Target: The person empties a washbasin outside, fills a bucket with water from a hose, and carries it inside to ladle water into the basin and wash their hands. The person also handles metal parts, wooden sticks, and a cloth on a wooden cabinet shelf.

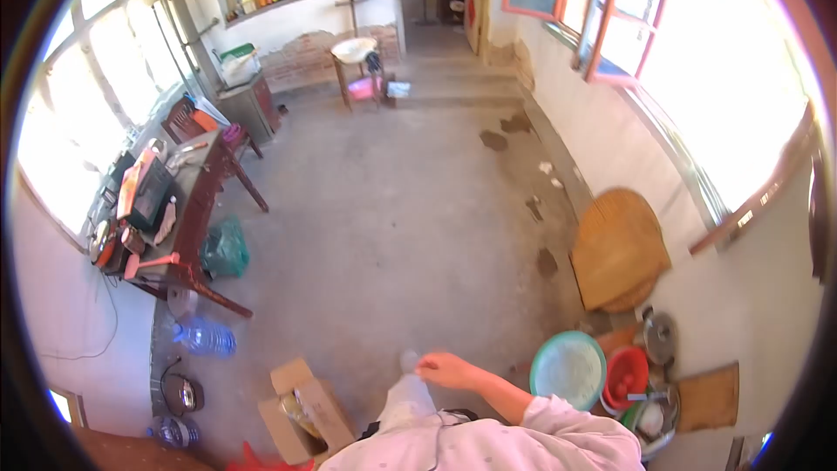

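Observation:
My right hand hangs in front of my body over the concrete floor, loosely bent, and I see no object in it. Just below it is my leg in light trousers. My left hand is out of view. An open cardboard box stands on the floor to the left of my legs, with something yellowish inside that I cannot make out. Nearest on the right is a teal-rimmed basin, apart from my hand.
Beside the basin stand a red basin, a lidded pot and wooden boards against the wall. Left are a cluttered table, a green plastic bag, a water bottle and a kettle. A washstand stands far ahead.

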Available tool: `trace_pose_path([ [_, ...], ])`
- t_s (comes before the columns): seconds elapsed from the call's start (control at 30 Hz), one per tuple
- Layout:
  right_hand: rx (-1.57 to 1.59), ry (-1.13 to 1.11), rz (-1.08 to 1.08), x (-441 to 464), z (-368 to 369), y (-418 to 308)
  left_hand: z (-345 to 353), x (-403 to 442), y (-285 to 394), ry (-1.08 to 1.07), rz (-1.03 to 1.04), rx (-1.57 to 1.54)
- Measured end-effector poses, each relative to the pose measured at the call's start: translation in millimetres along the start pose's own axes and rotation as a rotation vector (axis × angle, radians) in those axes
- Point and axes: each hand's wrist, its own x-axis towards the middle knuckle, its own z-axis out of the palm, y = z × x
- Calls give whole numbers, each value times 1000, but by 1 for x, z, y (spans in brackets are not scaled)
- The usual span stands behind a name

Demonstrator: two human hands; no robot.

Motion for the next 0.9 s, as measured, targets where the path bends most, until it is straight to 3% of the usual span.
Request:
trace_pose_path([
  [0.07, 84, 42, 163, 40, -49, -31, 53, 29, 69, -53, 10, -34],
  [0.13, 97, 140, 144, 72, -94, -44, 121, 60, 147, -182, 97, -70],
  [0.2, 164, 237, 151, 105, -139, -65, 235, 45, 251, -252, 232, -193],
  [0.23, 213, 284, 172, 119, -164, -75, 299, 37, 308, -239, 250, -109],
  [0.27, 221, 325, 212, 138, -189, -78, 357, 25, 362, -392, 339, 68],
  [0.43, 263, 424, 298, 264, -315, -86, 615, -71, 548, -777, 513, 129],
  [0.53, 229, 420, 311, 370, -402, -81, 716, -23, 622, -1077, 466, 216],
  [0.6, 41, 476, 232, 475, -496, -99, 749, -1, 658, -1005, 416, 185],
  [0.67, -239, 510, 178, 562, -545, -111, 753, 1, 688, -643, 303, 239],
  [0.7, -174, 450, 156, 587, -567, -179, 744, 17, 697, -577, 253, 157],
  [0.73, -226, 439, 74, 626, -589, -212, 737, 28, 712, -519, 202, 67],
  [0.8, 26, 334, -136, 709, -614, -260, 720, 36, 734, -397, 196, -48],
  [0.9, 6, 34, -105, 796, -655, -382, 721, 59, 762, -125, 109, -263],
])
